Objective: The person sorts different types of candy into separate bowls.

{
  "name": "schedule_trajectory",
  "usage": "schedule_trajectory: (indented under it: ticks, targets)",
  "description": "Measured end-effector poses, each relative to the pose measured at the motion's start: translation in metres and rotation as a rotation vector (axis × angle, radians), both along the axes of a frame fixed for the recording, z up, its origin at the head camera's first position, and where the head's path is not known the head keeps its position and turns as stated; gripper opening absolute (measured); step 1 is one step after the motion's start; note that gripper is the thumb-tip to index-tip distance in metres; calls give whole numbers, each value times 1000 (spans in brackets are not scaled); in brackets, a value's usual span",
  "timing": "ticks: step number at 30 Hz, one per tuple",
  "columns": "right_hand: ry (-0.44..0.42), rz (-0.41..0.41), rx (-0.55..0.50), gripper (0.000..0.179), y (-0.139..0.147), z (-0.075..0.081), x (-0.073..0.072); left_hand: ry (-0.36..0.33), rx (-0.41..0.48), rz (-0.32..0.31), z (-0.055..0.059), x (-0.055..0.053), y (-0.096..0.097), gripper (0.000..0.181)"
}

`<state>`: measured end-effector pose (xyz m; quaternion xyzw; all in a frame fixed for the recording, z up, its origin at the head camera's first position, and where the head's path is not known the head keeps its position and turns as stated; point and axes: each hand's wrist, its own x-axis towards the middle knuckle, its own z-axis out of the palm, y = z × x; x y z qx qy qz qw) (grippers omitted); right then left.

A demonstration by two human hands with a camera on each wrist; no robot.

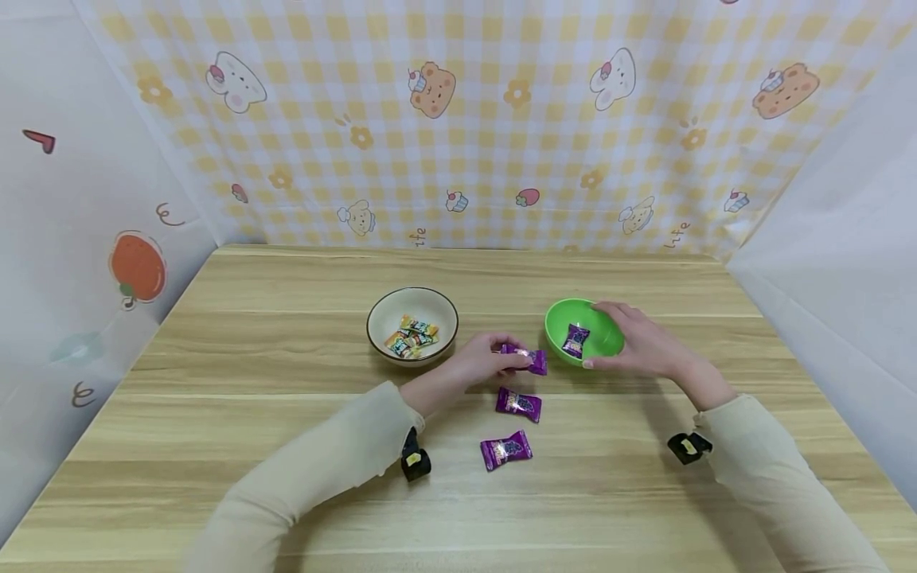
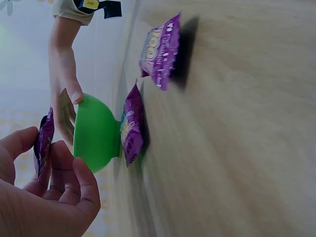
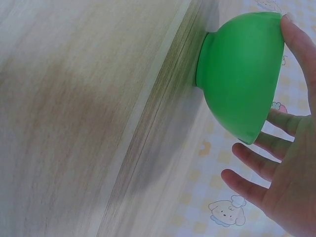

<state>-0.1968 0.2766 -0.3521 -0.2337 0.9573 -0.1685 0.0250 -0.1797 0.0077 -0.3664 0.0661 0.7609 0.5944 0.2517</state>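
Between the thumb and fingers of my left hand (image 1: 478,362) is a purple-wrapped candy (image 1: 535,363), held just left of the green bowl (image 1: 606,337). The left wrist view shows the same candy (image 2: 45,140) pinched above the table. My right hand (image 1: 648,346) holds the green bowl by its rim, thumb at the near side and fingers at the far side; the right wrist view shows the bowl (image 3: 242,74) upright on its foot. One purple candy (image 1: 576,340) lies inside it. Two more, a nearer candy (image 1: 506,450) and a farther candy (image 1: 519,404), lie on the table.
A cream bowl (image 1: 376,325) with a dark rim stands left of the green one, holding several yellow-and-green wrapped candies (image 1: 415,336). Both bowls rest on a wood-grain table (image 1: 286,318). A checked cloth (image 1: 473,143) hangs behind its back edge.
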Motion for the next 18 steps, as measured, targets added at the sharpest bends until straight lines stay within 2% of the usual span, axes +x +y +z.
schedule_trajectory:
  ticks: [5,10,18]
  targets:
    - [5,-8,-2,93,0,0,0,52,10,-17,5,-7,10,21]
    - [-4,1,4,93,-1,1,0,71,37,-14,13,-13,22,20]
    - [-7,-3,9,92,-1,1,1,85,70,45,18,-23,40,16]
